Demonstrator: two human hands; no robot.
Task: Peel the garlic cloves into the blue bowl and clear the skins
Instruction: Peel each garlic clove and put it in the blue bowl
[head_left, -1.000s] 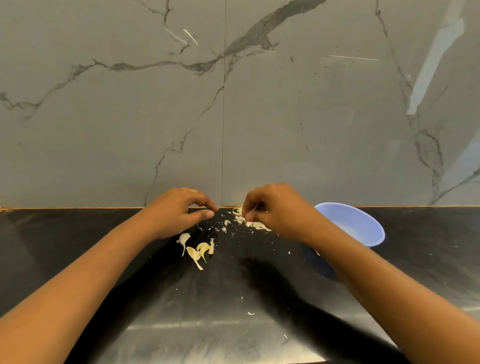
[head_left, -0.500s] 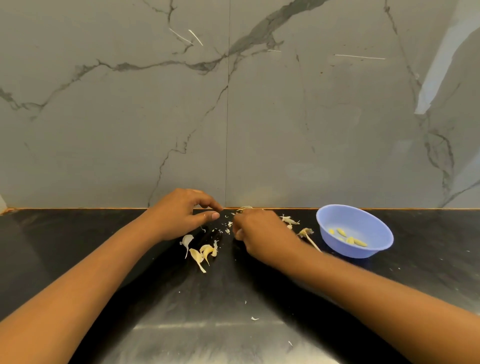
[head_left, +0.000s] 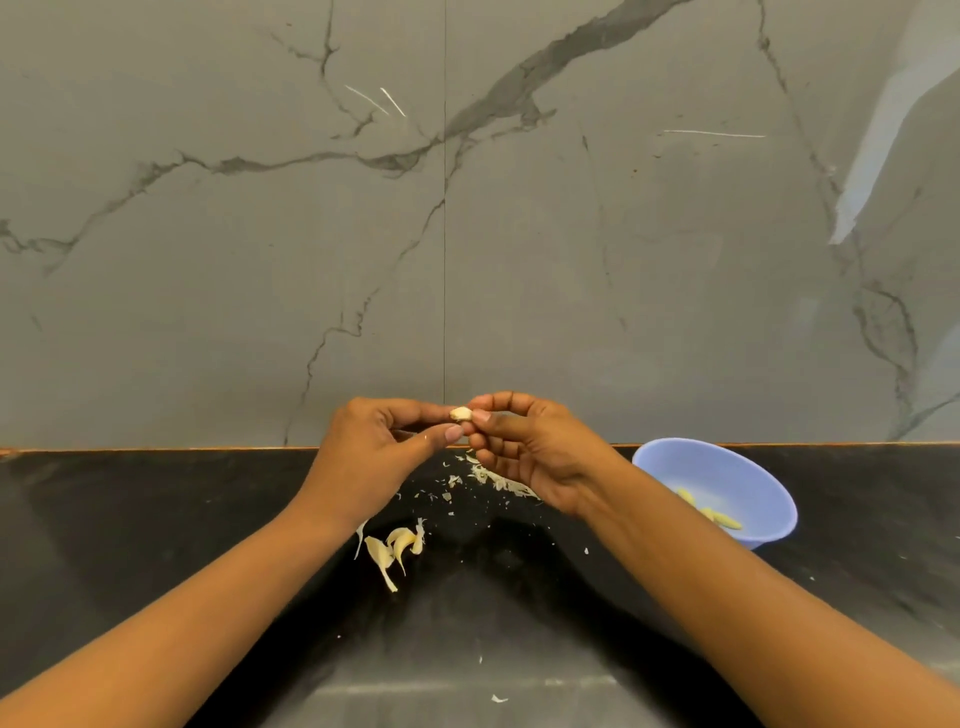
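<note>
Garlic clove (head_left: 461, 413) is raised up and to the left of the blue bowl (head_left: 727, 470). You pinch it between the curled fingertips of your left hand (head_left: 379, 457) and your right hand (head_left: 535, 452). Peeled cloves (head_left: 724, 518) lie inside the bowl. Loose skins (head_left: 498, 480) lie scattered on the bench (head_left: 156, 519) left of the bowl, and a few pale cloves (head_left: 395, 548) lie farther left.

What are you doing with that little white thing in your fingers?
This is garlic peeling. The left hand and the right hand both pinch one garlic clove above the black counter. A few peeled cloves lie in the blue bowl on the right. What look like unpeeled cloves lie on the counter, with loose skins scattered nearby.
</note>
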